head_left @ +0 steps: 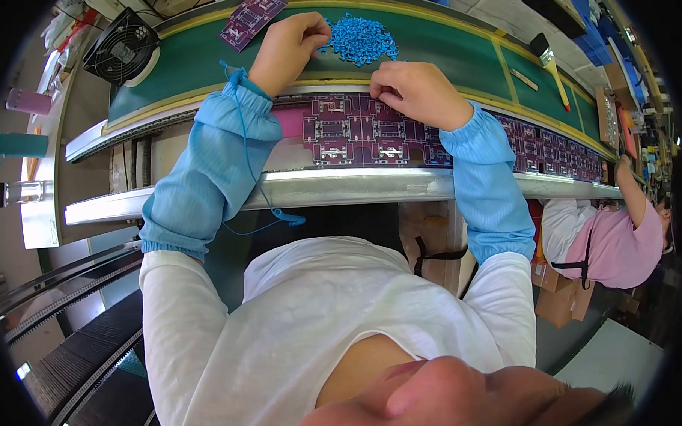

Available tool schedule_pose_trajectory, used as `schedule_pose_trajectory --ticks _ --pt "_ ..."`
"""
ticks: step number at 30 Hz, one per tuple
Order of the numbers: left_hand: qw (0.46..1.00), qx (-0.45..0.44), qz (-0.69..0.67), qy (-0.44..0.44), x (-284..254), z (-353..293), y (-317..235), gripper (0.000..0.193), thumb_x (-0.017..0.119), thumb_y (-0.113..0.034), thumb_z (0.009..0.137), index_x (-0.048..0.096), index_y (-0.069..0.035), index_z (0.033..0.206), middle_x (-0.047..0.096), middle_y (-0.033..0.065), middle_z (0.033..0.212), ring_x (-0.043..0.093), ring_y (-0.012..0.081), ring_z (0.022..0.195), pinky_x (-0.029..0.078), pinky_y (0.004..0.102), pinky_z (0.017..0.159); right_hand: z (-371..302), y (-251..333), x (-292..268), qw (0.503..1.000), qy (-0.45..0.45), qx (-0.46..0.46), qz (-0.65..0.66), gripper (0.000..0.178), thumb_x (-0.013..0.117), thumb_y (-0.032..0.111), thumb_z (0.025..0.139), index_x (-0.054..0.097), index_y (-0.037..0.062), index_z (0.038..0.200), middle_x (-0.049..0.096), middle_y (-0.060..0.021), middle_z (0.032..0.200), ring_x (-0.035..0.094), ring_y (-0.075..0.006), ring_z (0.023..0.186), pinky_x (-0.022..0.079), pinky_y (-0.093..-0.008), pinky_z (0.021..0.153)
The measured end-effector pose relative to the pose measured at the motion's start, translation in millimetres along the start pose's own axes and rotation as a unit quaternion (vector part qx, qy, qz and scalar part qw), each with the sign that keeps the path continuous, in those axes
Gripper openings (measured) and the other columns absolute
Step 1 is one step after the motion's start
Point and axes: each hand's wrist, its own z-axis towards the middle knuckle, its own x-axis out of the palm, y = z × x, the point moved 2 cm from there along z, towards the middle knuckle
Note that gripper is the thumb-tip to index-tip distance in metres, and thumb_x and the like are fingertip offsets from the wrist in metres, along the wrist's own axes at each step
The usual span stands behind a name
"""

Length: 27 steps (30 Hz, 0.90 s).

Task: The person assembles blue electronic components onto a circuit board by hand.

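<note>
My left hand is at the left edge of a pile of small blue components on the green work surface. Its thumb and fingers are pinched together; anything between them is too small to make out. Over the upper edge of a purple circuit board panel, which lies between the metal rails, is my right hand. Those fingertips are drawn together and point down at the board, and what they hold, if anything, is hidden. Blue sleeve covers are on both forearms, and a blue cord hangs from my left wrist.
A separate purple board lies at the far left, beside a black fan. More boards line the rails to the right. A brush rests at the far right. The near metal rail runs before me; a co-worker in pink is at right.
</note>
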Motion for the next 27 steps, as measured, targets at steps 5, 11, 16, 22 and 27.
schedule_pose_trajectory --ticks 5,11,16,22,27 --pt "0.99 0.123 0.062 0.024 4 -13 -9 0.013 0.074 0.0 0.085 0.071 0.0 0.097 0.068 0.0116 0.087 0.066 0.0227 0.078 0.053 0.0351 0.072 3 -3 1 1.0 0.014 -0.002 -0.018 0.008 0.07 0.012 0.087 0.071 0.0124 0.096 0.069 -0.0054 0.09 0.068 -0.0296 0.083 0.054 -0.042 0.071" --pt "0.982 0.087 0.085 0.148 20 -27 -23 0.013 0.073 -0.001 0.082 0.071 -0.003 0.094 0.071 0.0136 0.085 0.07 0.0305 0.08 0.054 0.0402 0.07 6 -34 -12 0.996 -0.084 0.02 0.003 0.019 0.073 0.022 0.089 0.074 0.0154 0.107 0.07 -0.0039 0.095 0.068 -0.0275 0.084 0.055 -0.0394 0.072" --pt "0.969 0.088 0.171 0.154 25 -33 -35 0.016 0.072 -0.002 0.08 0.069 -0.005 0.095 0.072 0.0127 0.086 0.07 0.0341 0.083 0.054 0.0441 0.072 9 -58 1 0.975 -0.164 0.131 -0.07 0.02 0.073 0.024 0.093 0.072 0.0169 0.112 0.067 -0.0016 0.097 0.066 -0.0218 0.08 0.054 -0.0362 0.07" --pt "0.961 0.102 0.201 0.16 26 -36 -34 0.017 0.074 -0.002 0.083 0.067 -0.005 0.099 0.07 0.0124 0.087 0.069 0.0309 0.082 0.053 0.0405 0.072 12 -57 5 0.973 -0.173 0.133 -0.079 0.009 0.068 0.018 0.094 0.071 0.0158 0.102 0.067 -0.0023 0.095 0.068 -0.026 0.085 0.054 -0.0389 0.07" --pt "0.959 0.121 0.215 0.142 25 -36 -31 0.013 0.071 -0.006 0.081 0.068 -0.007 0.094 0.072 0.0126 0.087 0.07 0.036 0.086 0.053 0.0477 0.072 14 -61 4 0.974 -0.182 0.126 -0.046 0.008 0.067 0.016 0.094 0.07 0.0152 0.101 0.068 -0.0026 0.095 0.068 -0.0271 0.086 0.054 -0.0392 0.071"
